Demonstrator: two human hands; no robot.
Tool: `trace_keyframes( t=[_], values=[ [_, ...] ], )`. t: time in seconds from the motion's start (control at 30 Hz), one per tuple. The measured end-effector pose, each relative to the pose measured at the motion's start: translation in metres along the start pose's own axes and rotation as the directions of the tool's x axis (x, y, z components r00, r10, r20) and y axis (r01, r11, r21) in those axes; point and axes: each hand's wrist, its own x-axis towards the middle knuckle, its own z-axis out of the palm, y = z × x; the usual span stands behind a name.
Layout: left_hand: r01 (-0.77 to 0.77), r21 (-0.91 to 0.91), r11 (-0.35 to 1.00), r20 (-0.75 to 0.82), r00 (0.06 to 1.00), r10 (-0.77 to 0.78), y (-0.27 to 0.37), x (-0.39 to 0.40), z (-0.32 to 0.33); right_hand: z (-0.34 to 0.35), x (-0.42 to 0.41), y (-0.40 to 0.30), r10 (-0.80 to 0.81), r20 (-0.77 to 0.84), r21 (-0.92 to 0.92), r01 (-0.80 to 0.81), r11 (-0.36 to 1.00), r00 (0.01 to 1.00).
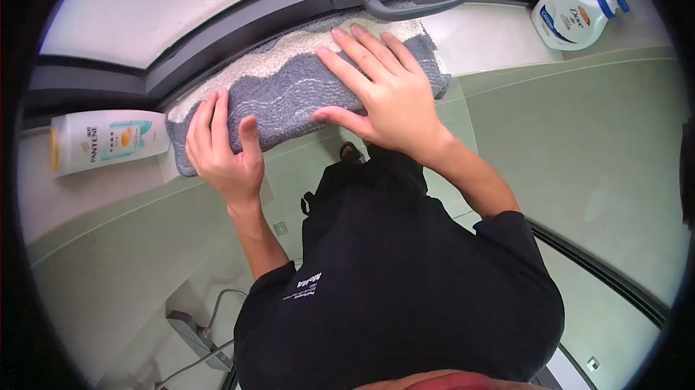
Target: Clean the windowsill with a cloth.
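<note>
A folded grey and cream towel [288,88] with a wavy pattern lies along a window sill, its front edge hanging slightly over. My left hand [225,145] rests on the towel's left end, thumb apart from the fingers. On the right part of the cloth my right hand [385,91] lies flat, palm down and fingers spread. Neither hand grips the fabric. Left of the towel, close to its end, is a white Pantene bottle [111,140] with a yellow cap. Further right on the sill is a white Dove pump bottle [570,19] with a blue pump.
A grey window handle [407,7] juts over the towel's back edge from the dark window frame [239,37]. Tiled wall [554,134] drops below the sill [483,37]. A shower fixture [198,338] with a metal hose is at lower left, near a floor drain [280,228].
</note>
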Motion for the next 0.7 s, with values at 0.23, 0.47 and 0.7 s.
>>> trace_keyframes(
  t=[0.23,0.47,0.7],
  values=[
    [-0.097,-0.201,0.975,0.025,0.994,0.105,0.000,-0.003,-0.003,-0.014,0.001,0.005,0.056,0.052,-0.040,-0.054,0.998,0.997],
    [-0.283,-0.495,0.822,-0.004,0.946,0.324,-0.034,0.007,0.004,-0.017,0.001,0.002,0.099,0.048,-0.194,-0.088,0.977,0.994],
    [-0.352,-0.492,0.796,0.112,0.881,0.459,-0.024,0.023,0.010,-0.020,-0.001,0.004,0.190,0.058,-0.193,-0.176,0.965,0.980]
  ],
)
